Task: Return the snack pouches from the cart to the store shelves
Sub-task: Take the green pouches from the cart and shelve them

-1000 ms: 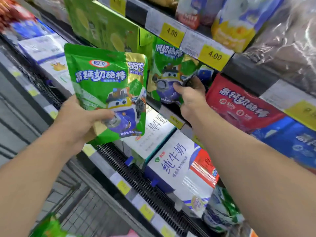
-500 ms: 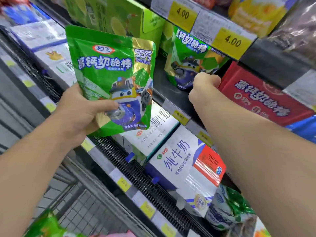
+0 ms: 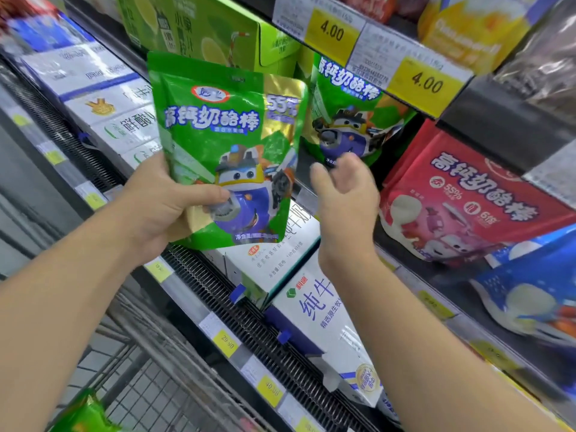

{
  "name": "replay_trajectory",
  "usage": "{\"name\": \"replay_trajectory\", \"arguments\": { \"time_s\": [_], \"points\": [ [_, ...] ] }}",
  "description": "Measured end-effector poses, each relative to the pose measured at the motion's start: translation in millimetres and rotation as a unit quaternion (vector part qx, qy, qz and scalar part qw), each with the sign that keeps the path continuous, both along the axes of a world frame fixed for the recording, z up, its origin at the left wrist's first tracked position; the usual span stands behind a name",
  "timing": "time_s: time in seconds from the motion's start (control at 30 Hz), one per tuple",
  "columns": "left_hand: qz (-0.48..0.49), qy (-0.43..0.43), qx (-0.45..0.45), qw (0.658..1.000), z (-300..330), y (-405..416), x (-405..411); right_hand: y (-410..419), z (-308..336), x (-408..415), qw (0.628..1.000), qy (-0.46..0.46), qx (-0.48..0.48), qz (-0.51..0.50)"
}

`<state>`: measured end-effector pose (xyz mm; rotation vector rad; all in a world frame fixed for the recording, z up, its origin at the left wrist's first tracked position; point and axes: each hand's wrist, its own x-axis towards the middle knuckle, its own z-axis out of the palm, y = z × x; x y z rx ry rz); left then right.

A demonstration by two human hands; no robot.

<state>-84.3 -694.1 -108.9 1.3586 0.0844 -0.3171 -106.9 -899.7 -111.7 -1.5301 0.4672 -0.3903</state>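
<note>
One green pouch point(image 3: 349, 120) shelved; left hand point(image 3: 165, 210) grips a second green cheese-stick pouch point(image 3: 227, 145), right hand point(image 3: 346, 194) empty, loosely open; more in cart point(image 3: 131, 378).

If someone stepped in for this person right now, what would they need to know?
Left hand: holding a green pouch upright by its lower left corner, in front of the shelf.
Right hand: empty, fingers loosely open, just below a matching green pouch on the shelf.
Done: that one pouch stands shelved beside the red pouch.
Left: shelve the held pouch, probably beside its match; something green shows in the cart too.
</note>
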Motion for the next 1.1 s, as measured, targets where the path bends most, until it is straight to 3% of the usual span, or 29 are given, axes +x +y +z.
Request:
{"name": "replay_trajectory", "arguments": {
  "time_s": [0.07, 0.13, 0.23, 0.4, 0.6, 0.77, 0.93, 1.1],
  "points": [
    [-0.049, -0.002, 0.003, 0.999, 2.7, -18.3, 8.6, 3.2, -2.2, -10.0, 0.991, 0.017, 0.048, 0.127],
    [-0.073, -0.015, 0.020, 0.997, 5.1, -39.4, 21.1, -8.4, -1.6, 0.0, 0.986, 0.018, 0.060, 0.152],
    [-0.048, -0.061, 0.099, 0.992, 11.0, -67.7, 45.3, -32.3, -1.4, 17.4, 0.996, 0.005, 0.019, 0.090],
    [-0.025, -0.156, 0.294, 0.943, 25.3, -100.7, 85.0, -46.8, -5.0, 47.0, 0.993, -0.023, -0.112, -0.024],
    [-0.001, -0.226, 0.365, 0.903, 28.3, -129.9, 103.3, -53.7, -5.4, 77.0, 0.974, -0.058, -0.186, -0.120],
    [-0.023, -0.148, 0.395, 0.906, 11.4, -136.2, 99.2, -60.4, -33.7, 56.7, 0.984, 0.000, -0.176, -0.035],
    [-0.034, -0.133, 0.397, 0.908, -2.6, -129.7, 93.9, -64.1, -33.7, 64.4, 0.976, 0.076, -0.200, -0.037],
    [-0.028, -0.142, 0.413, 0.899, -4.7, -125.4, 92.0, -61.6, -36.3, 59.3, 0.981, 0.046, -0.187, -0.033]
  ]
}}
